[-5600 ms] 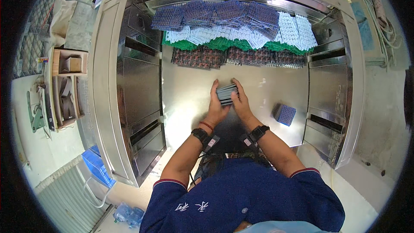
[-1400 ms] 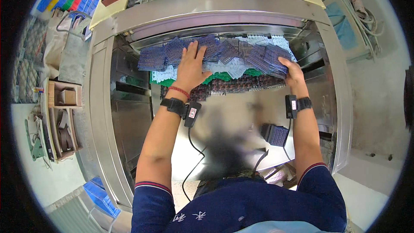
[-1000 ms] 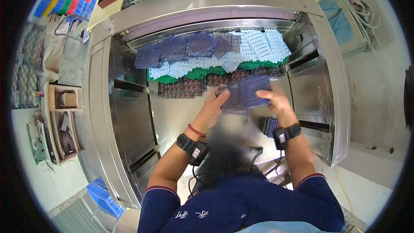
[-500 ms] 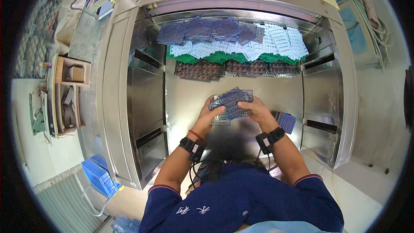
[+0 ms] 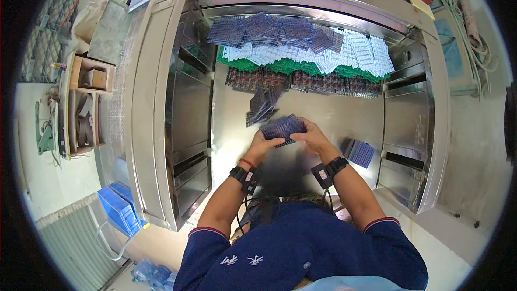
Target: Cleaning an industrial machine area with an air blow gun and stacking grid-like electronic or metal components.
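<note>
Between my two hands is a stack of blue circuit boards [image 5: 284, 128], tilted over a steel tray [image 5: 323, 109]. My left hand [image 5: 262, 147] grips its left end, thumb on the near side. At the right end, my right hand [image 5: 313, 137] closes round it in the same way. Just beyond the stack, several dark boards [image 5: 264, 103] lie askew, blurred and apart from my fingers. Overlapping rows fill the far part of the tray: blue boards [image 5: 258, 29], white boards [image 5: 358, 54], green boards [image 5: 293, 67] and dark reddish boards [image 5: 323, 84].
A small pile of blue boards [image 5: 360, 153] rests on the tray to my right. Tall steel walls [image 5: 156, 102] border the tray. Left of it stand a wooden shelf box [image 5: 89, 102] and a blue bin [image 5: 119, 209]. Hoses [image 5: 474, 37] hang at the far right.
The fanned boards in my hands are now a more compact stack. Several dark boards have appeared beyond my left hand, by the front row. The whole view has shifted slightly.
</note>
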`<state>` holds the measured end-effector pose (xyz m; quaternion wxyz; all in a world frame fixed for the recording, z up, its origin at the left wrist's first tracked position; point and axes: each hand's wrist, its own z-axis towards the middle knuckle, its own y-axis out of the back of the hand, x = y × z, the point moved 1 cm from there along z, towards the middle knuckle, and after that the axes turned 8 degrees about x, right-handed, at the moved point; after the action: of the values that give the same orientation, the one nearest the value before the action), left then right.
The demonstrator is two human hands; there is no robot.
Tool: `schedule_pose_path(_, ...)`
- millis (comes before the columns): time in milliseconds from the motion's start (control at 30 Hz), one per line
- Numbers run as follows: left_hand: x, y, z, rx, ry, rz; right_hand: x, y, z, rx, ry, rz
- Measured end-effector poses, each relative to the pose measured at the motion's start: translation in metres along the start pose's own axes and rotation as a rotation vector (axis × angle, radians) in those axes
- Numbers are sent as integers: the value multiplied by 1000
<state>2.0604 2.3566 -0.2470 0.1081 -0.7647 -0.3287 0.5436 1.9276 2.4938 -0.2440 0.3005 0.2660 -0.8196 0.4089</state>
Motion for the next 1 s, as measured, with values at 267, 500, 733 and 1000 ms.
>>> schedule_pose_path(267, 30, 23, 16, 15, -1, 281, -15, 7, 12, 35, 80, -447)
schedule_pose_path(500, 39, 25, 18, -37, 50, 380, -21, 8, 3, -117, 39, -743)
schedule_pose_path(733, 25, 11, 9, 46, 37, 308, -23, 6, -11, -182, 116, -838)
schedule_pose_path(1000, -22, -22, -10, 91, -364, 1068, -1, -8, -39, -208, 384, -944)
